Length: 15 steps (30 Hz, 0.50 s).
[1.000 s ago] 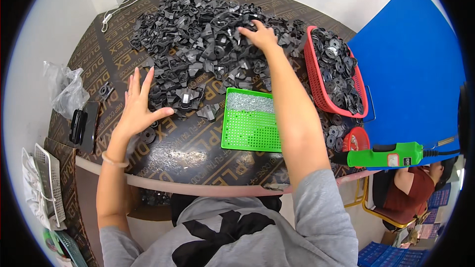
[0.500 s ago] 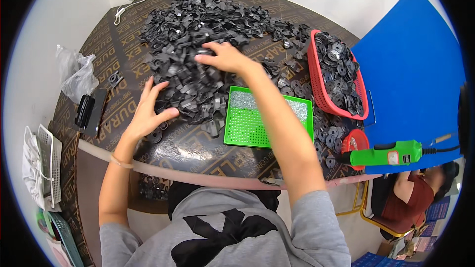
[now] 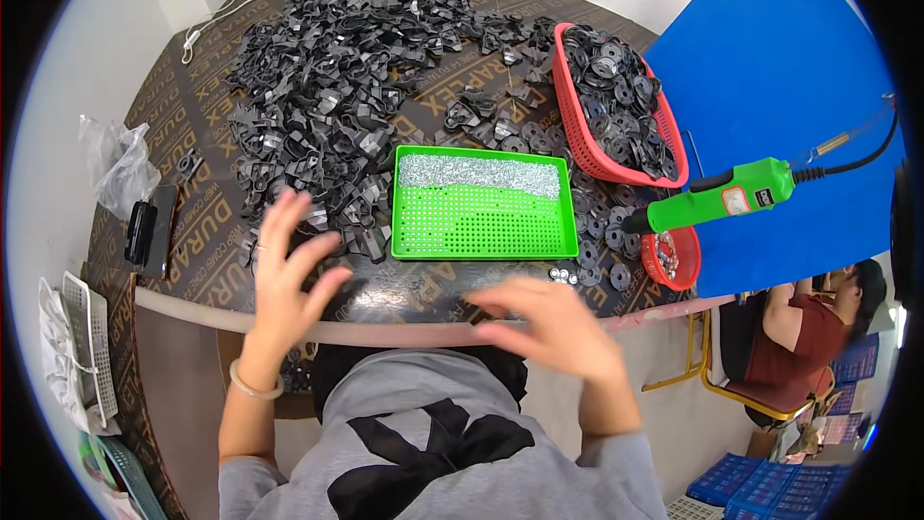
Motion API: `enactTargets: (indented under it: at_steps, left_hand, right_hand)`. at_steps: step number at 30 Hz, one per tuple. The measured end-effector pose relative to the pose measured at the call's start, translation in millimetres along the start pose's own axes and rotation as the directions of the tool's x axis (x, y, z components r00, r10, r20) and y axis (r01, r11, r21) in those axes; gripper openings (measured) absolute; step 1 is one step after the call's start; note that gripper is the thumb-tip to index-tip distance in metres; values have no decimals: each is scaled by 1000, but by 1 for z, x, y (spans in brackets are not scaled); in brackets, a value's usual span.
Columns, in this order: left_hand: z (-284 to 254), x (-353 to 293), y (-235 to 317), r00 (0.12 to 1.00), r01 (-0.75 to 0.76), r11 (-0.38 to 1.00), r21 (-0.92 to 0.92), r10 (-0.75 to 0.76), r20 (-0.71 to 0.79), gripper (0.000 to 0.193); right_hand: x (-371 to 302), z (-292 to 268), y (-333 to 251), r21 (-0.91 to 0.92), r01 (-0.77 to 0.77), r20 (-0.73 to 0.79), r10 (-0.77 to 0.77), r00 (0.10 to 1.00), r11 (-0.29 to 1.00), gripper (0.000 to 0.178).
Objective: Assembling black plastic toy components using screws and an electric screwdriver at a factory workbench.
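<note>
My left hand (image 3: 287,270) hovers with fingers spread over the near edge of the dark round table (image 3: 192,149), just below a big heap of black plastic parts (image 3: 327,77). Blurred and with fingers apart, my right hand (image 3: 544,323) hangs at the table's front edge, below a green perforated tray (image 3: 478,221) that has a band of small silvery screws along its far side. Neither hand holds anything.
A red basket (image 3: 581,140) of black round parts stands right of the tray. A green electric screwdriver (image 3: 731,195) hangs above a small red bowl (image 3: 679,265). A black device (image 3: 144,231) and plastic bag (image 3: 120,164) lie left. Another person (image 3: 804,332) sits at right.
My right hand has pulled back from the far heap to the table's front edge. The left hand has drawn back slightly towards me. The view has shifted.
</note>
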<state>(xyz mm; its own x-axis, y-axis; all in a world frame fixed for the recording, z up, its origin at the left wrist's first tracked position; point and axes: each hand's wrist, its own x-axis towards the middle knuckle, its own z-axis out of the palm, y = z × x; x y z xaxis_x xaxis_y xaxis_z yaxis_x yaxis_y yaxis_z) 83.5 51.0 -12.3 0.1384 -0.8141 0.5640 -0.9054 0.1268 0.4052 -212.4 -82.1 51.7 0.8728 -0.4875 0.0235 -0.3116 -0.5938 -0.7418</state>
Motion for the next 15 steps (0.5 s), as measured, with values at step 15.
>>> enactTargets:
  at_steps: [15]
  left_hand:
    - [79, 26, 45, 967, -251, 967, 33, 249, 45, 18]
  right_hand:
    - [-12, -61, 173, -346, -7, -561, -202, 803, 938, 36]
